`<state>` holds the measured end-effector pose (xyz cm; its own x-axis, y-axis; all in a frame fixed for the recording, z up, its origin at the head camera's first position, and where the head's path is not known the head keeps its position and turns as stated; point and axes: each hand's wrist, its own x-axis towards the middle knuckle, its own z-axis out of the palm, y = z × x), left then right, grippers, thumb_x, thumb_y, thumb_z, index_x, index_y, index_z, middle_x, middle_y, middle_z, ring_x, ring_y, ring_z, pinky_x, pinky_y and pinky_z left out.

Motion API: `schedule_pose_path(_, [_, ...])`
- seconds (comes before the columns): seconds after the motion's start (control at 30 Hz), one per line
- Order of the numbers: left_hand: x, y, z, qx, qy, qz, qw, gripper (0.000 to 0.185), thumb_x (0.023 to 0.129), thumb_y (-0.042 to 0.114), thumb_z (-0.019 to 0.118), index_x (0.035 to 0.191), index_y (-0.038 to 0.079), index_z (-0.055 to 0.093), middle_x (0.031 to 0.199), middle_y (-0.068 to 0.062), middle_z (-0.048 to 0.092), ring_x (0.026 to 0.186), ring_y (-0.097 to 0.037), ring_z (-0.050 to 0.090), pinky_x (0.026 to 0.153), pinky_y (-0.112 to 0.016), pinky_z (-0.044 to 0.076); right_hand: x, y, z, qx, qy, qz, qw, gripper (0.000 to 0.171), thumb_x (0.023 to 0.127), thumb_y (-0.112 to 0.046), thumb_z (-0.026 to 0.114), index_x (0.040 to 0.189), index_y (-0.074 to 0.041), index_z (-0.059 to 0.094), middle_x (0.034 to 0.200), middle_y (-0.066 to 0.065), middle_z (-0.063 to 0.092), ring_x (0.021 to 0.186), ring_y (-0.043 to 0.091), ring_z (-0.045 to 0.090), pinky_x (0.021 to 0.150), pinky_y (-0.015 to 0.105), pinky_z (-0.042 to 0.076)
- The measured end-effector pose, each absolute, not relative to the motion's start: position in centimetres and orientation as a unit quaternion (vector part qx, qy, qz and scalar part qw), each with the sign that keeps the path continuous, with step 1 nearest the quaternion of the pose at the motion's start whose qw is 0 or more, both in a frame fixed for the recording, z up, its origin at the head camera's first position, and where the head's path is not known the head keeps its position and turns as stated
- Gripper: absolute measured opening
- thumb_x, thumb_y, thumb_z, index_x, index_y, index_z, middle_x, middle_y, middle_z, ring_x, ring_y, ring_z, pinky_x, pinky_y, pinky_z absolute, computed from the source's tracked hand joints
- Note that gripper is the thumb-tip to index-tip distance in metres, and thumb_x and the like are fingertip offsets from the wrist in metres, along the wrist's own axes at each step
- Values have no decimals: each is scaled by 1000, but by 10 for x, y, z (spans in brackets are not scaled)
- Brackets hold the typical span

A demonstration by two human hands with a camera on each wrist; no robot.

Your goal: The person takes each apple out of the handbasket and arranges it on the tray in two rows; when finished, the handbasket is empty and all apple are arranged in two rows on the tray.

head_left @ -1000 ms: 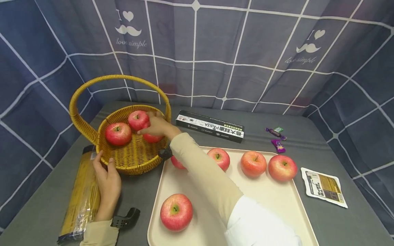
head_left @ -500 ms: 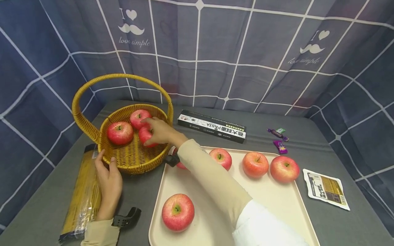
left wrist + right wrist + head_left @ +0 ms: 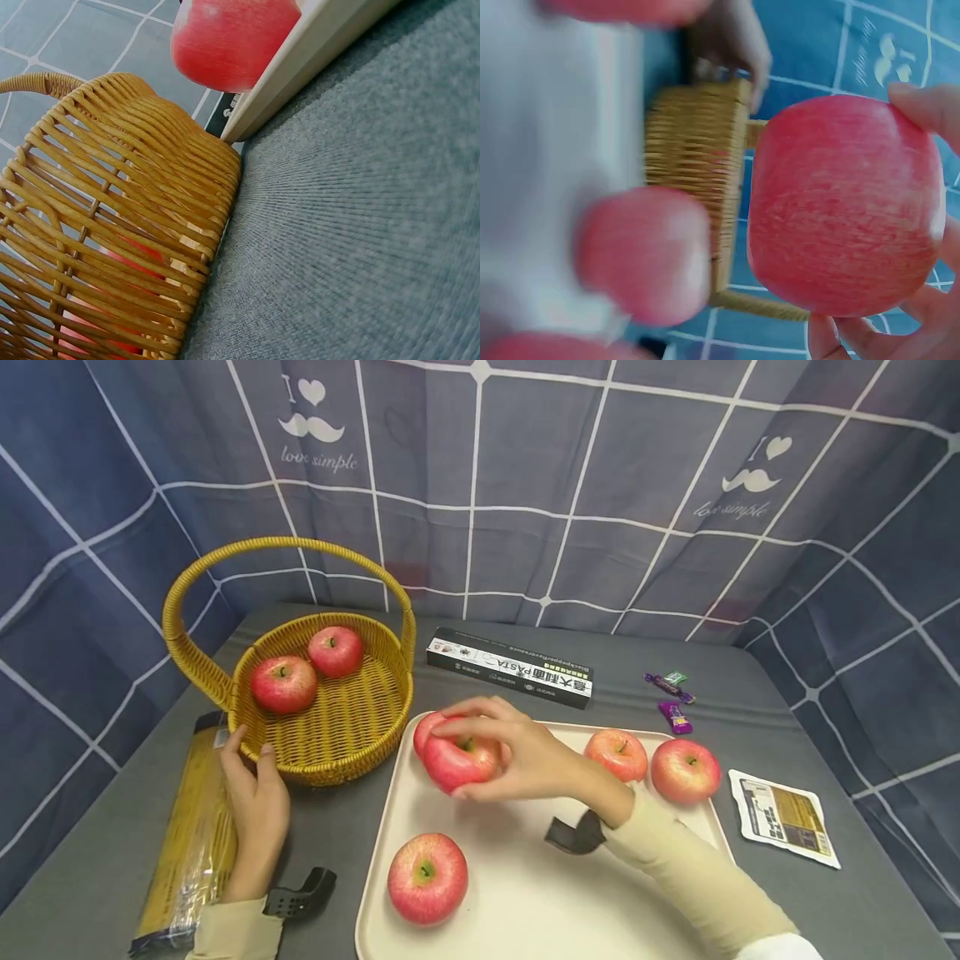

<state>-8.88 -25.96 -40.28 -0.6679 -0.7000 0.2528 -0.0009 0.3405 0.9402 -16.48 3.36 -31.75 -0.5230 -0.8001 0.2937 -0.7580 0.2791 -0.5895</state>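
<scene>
My right hand [image 3: 480, 752] grips a red apple [image 3: 450, 766] just above the cream tray's [image 3: 525, 893] far left corner; the right wrist view shows that apple [image 3: 847, 202] held between fingertips. A second apple [image 3: 426, 729] sits right behind it on the tray. My left hand [image 3: 255, 768] rests on the grey table with fingertips against the outside wall of the wicker basket [image 3: 337, 752]. Two apples [image 3: 283, 683] [image 3: 335, 650] lie in the basket. The left wrist view shows the basket wall [image 3: 112, 217] but not the hand.
Three more apples [image 3: 427, 878] [image 3: 617, 753] [image 3: 684, 770] lie on the tray. A black pasta box [image 3: 510, 667] sits behind it, with candies [image 3: 675, 717] and a flat packet [image 3: 787, 817] to the right. A spaghetti pack [image 3: 191, 843] lies left of my left hand. A checked curtain surrounds the table.
My right hand has lifted an apple out of the basket and carried it right, over the tray. The basket went from three apples to two. My left hand stayed put.
</scene>
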Motion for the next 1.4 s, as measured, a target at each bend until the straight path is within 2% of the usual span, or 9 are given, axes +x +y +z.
schedule_pose_path(0.2, [-91, -259, -404, 235, -751, -519, 334, 44, 94, 16, 38, 135, 2, 31, 139, -20, 34, 131, -26, 27, 109, -34, 18, -123, 96, -354, -500, 813, -298, 23, 58, 69, -48, 72, 121, -32, 53, 127, -6, 47, 119, 10, 39, 94, 34, 40])
schedule_pose_path(0.43, [-91, -256, -405, 232, -754, -523, 322, 45, 95, 19, 36, 137, 3, 29, 142, -18, 30, 134, -27, 24, 110, -39, 16, -88, 125, -393, -503, 811, -299, -33, 60, 67, -42, 76, 120, -30, 50, 124, -6, 45, 114, 7, 40, 89, 27, 41])
schedule_pose_path(0.6, [-90, -256, -405, 226, -744, -540, 322, 45, 96, 18, 34, 138, 3, 26, 143, -17, 28, 134, -25, 22, 110, -38, 16, -83, 131, -391, -497, 821, -280, -31, 66, 67, -46, 75, 125, -29, 47, 128, -3, 43, 116, 11, 40, 88, 33, 41])
schedule_pose_path(0.77, [-90, -258, -405, 223, -738, -546, 329, 45, 95, 16, 35, 137, 2, 27, 142, -17, 29, 133, -25, 24, 109, -35, 18, -97, 127, -364, -464, 849, -251, 12, 75, 69, -57, 67, 134, -34, 37, 137, -7, 36, 120, 9, 39, 91, 34, 42])
schedule_pose_path(0.93, [-88, -259, -404, 232, -742, -533, 334, 45, 95, 16, 36, 137, 3, 28, 142, -17, 30, 133, -22, 24, 110, -35, 16, -133, 89, -324, -495, 826, -269, -11, 66, 79, -48, 63, 136, -29, 36, 137, -7, 35, 123, 6, 38, 97, 30, 40])
schedule_pose_path(1.1, [-88, -259, -404, 239, -747, -519, 340, 44, 95, 17, 37, 136, 3, 30, 141, -17, 32, 133, -22, 25, 110, -33, 17, -179, 17, -297, -525, 805, -275, -25, 57, 84, -41, 59, 135, -21, 40, 133, -4, 42, 123, 7, 40, 102, 28, 36])
schedule_pose_path(1.23, [-88, -259, -405, 247, -747, -516, 341, 44, 95, 17, 38, 136, 4, 31, 141, -17, 33, 134, -23, 25, 110, -32, 16, -214, -50, -293, -494, 839, -227, 17, 62, 85, -44, 56, 138, -20, 34, 133, 2, 40, 120, 11, 42, 99, 27, 37])
schedule_pose_path(1.4, [-88, -259, -405, 246, -745, -519, 340, 44, 94, 17, 37, 136, 4, 31, 141, -17, 33, 133, -23, 25, 110, -31, 16, -245, -124, -299, -426, 890, -144, 79, 71, 86, -46, 54, 142, -17, 23, 142, 13, 30, 129, 20, 35, 103, 31, 35])
